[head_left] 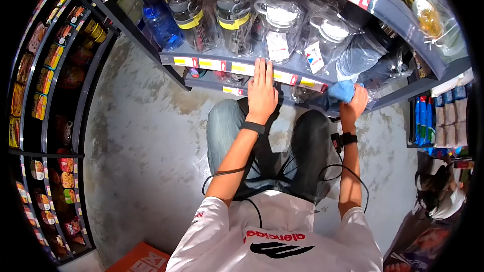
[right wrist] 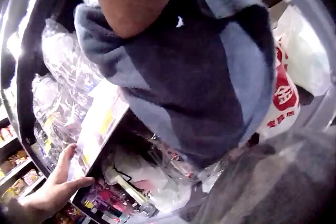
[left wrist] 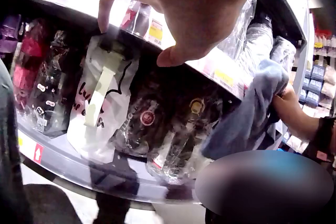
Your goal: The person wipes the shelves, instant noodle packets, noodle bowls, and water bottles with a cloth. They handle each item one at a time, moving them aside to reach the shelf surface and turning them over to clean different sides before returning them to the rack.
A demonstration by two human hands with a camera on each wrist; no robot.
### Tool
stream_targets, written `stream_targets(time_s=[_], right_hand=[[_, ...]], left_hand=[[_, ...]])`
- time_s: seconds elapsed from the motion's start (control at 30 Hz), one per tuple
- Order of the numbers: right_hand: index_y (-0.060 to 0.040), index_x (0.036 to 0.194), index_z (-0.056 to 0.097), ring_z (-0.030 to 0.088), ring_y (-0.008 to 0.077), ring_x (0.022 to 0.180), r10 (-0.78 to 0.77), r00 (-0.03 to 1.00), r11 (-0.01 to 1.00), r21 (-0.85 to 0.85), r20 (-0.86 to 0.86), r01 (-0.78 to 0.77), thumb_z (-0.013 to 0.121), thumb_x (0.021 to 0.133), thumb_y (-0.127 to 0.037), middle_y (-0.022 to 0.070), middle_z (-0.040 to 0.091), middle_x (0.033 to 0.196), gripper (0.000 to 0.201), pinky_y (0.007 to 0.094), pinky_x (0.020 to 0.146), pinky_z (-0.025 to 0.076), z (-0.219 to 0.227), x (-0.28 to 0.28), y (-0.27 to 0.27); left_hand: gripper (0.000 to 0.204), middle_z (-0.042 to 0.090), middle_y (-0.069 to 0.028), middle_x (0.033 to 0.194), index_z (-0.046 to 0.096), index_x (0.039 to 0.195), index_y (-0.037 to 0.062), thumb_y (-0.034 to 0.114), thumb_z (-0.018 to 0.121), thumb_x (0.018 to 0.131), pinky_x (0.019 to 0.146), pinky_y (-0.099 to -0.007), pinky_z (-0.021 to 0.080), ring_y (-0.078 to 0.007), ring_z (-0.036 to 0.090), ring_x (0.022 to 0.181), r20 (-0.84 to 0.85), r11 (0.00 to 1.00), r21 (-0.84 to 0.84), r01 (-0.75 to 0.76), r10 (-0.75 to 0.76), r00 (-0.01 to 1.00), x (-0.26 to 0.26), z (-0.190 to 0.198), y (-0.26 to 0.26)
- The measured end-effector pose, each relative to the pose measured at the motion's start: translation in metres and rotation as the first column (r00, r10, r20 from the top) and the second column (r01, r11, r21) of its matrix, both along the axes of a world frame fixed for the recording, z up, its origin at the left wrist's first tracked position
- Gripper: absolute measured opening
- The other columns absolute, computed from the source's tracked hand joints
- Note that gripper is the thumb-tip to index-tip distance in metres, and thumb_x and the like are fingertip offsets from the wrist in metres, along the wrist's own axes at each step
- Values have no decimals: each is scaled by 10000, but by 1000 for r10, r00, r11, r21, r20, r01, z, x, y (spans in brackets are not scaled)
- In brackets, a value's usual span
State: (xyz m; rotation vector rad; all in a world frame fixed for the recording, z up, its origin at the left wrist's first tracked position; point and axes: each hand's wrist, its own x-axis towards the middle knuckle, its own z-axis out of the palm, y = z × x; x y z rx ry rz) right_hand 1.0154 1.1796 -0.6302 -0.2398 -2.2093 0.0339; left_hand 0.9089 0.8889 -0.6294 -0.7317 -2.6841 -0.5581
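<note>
My right hand (head_left: 355,105) grips a blue cloth (head_left: 341,91) at the right end of the shelf edge. In the right wrist view the cloth (right wrist: 189,77) hangs in a wide fold below the hand and hides part of the lower shelf. My left hand (head_left: 262,93) rests on the price strip (head_left: 242,68), its fingers straight and pointing toward the bottles. Seen from the left wrist, the thumb (left wrist: 181,56) lies at the strip's lower border. Plastic-wrapped bottles (head_left: 278,20) stand on the shelf just beyond that hand.
More wrapped bottles, one in a white bag (left wrist: 102,98), fill the lower shelf. A blue bottle (head_left: 161,25) stands at the upper shelf's left end. My knees (head_left: 224,126) are close to the shelf front. Another rack of packaged food (head_left: 45,85) runs along the left.
</note>
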Motion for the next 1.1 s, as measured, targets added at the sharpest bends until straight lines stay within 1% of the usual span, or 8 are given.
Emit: stream_targets(time_s=[0.4,0.53,0.6,0.67,0.73,0.87,1.03,1.1], right_hand=[[-58,1059,576,592,395,996,229,969,893,-375,-93,-247,715,646,-19,160,612,1004,437,454,913,456,16,-40,-112],[-30,1017,609,638,165,850,223,848,-65,-875,-481,-479,637,816,56,12,659,944,221,314,802,524,96,-20,-82],[-30,1123,616,640,150,981,160,813,53,-817,-560,-574,582,913,28,47,665,1077,220,323,916,523,171,1,-83],[-42,1243,595,611,159,1131,130,954,984,-83,-271,-158,558,951,20,74,640,1214,300,351,1005,506,224,44,-89],[-12,1301,575,588,204,1209,33,504,37,-502,-863,-864,556,968,9,101,625,1264,334,367,1063,473,271,47,-60],[30,1278,572,609,249,1149,-9,426,931,-163,-905,-325,544,949,41,120,631,1220,330,369,1048,460,337,1,-75],[-31,1169,655,627,378,1060,65,959,987,159,-276,-21,581,845,-68,180,672,1135,334,467,977,466,301,-69,-43],[-40,1116,656,614,365,983,120,896,964,266,-427,-2,571,861,-163,148,661,1036,296,475,891,459,298,-78,-44]], left_hand=[[971,203,-218,1683,250,1592,-31,147,747,777,1156,-479,388,-366,184,1577,45,997,64,-46,43,998,8,9,8],[976,178,-177,1703,243,1613,14,218,758,810,1142,-479,420,-311,159,1591,46,997,26,-67,66,997,5,2,10],[975,179,-177,1703,242,1614,14,213,757,810,1147,-478,415,-310,155,1592,72,998,28,-61,59,996,7,7,9],[981,179,-176,1703,238,1615,16,219,759,810,1141,-473,418,-308,154,1593,58,999,13,-52,51,997,7,6,7],[986,178,-174,1704,234,1617,17,224,762,810,1136,-468,421,-306,153,1594,43,999,-1,-48,48,998,5,4,4],[996,186,-171,1704,229,1620,27,221,764,803,1104,-453,436,-302,165,1592,23,1000,3,-18,17,1000,5,3,1],[957,236,-164,1685,261,1612,31,155,738,791,1100,-486,435,-307,192,1584,19,996,85,21,-23,1000,5,5,-4],[949,255,-202,1665,272,1595,4,139,746,784,1115,-481,415,-351,215,1568,18,990,128,56,-58,998,4,6,-7]])
